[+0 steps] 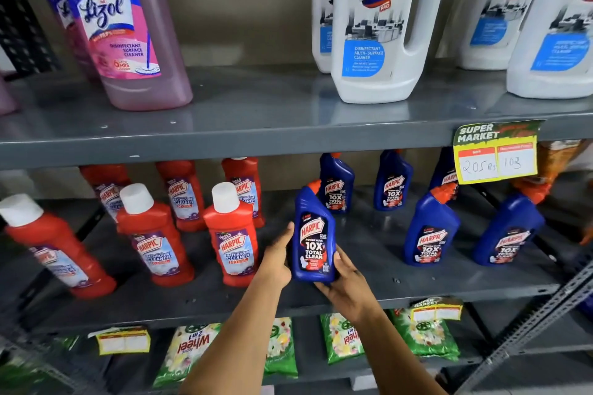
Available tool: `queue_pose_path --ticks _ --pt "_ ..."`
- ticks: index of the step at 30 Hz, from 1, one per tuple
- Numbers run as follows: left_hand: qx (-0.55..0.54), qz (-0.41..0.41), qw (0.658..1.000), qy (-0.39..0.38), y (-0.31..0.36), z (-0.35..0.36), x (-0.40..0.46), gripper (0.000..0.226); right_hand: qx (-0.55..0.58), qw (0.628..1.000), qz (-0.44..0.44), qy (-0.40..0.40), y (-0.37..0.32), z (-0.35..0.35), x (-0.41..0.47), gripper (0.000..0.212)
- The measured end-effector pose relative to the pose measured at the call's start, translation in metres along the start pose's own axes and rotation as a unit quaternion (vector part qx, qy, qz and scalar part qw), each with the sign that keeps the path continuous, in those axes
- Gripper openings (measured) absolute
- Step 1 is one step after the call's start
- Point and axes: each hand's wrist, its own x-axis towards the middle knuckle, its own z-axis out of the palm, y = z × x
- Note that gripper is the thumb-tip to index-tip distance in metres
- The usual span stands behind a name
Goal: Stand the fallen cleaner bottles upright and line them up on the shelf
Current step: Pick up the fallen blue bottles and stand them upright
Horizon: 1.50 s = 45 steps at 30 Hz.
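Nearest the camera, both forearms reach in from below toward the middle shelf (417, 293). The left hand (278, 258) presses flat against the left side of a blue Harpic toilet cleaner bottle (313, 239), thumb up along its edge. The right hand (345, 284) cups the bottle's lower right corner, fingers curled under its base. The bottle stands upright at the shelf's front edge, label facing out. Just left stand red Harpic bathroom cleaner bottles (232, 242) with white caps, all upright. To the right, more blue Harpic bottles (431, 229) stand in rows. A yellow price tag (497, 154) hangs from the upper shelf, where white Domex jugs (378, 26) and a pink Lizol bottle (125, 26) stand.
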Motion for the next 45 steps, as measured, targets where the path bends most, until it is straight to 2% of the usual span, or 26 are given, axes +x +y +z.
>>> queue_pose_path --ticks 6,11,15,18,20,24,27,32,38,42,45 --pt "-0.046 0.024 0.995 -0.082 -0.006 -0.008 0.002 0.048 0.002 0.997 -0.044 -0.067 -0.009 -0.001 -0.009 0.043" --pt "-0.04 0.023 0.997 -0.062 -0.009 -0.008 0.005 0.047 -0.003 0.997 -0.05 -0.062 -0.009 0.002 -0.01 0.046" --pt "-0.014 0.054 0.996 -0.066 -0.008 -0.008 0.007 0.039 -0.006 0.996 -0.06 -0.061 -0.011 0.0 -0.008 0.042" --pt "0.001 0.083 0.991 -0.103 -0.008 -0.004 0.007 0.039 -0.026 0.996 -0.077 -0.042 -0.018 0.001 -0.002 0.04" --pt "0.014 0.092 0.988 -0.127 -0.01 0.003 0.006 0.039 -0.038 0.996 -0.081 -0.002 -0.024 0.004 0.003 0.04" --pt "0.047 0.095 0.983 -0.153 -0.023 0.024 0.007 0.038 0.025 0.994 -0.077 0.069 -0.042 -0.002 0.016 0.04" --pt "0.039 0.101 0.979 -0.174 -0.036 0.04 0.009 0.042 0.063 0.992 -0.07 0.087 -0.062 -0.008 0.025 0.044" --pt "0.009 0.119 0.97 -0.213 -0.051 0.055 0.019 0.044 0.028 0.994 -0.065 0.088 -0.083 -0.024 0.035 0.046" --pt "-0.014 0.105 0.982 -0.159 -0.065 0.056 0.024 0.045 -0.016 0.992 -0.074 0.099 -0.081 -0.037 0.041 0.037" --pt "0.003 0.085 0.987 -0.135 -0.066 0.054 0.019 0.05 -0.091 0.967 -0.135 0.194 -0.065 -0.049 0.038 0.027" --pt "0.034 0.1 0.99 -0.093 -0.06 0.049 0.007 0.03 -0.151 0.933 -0.2 0.258 -0.055 -0.053 0.024 0.023"
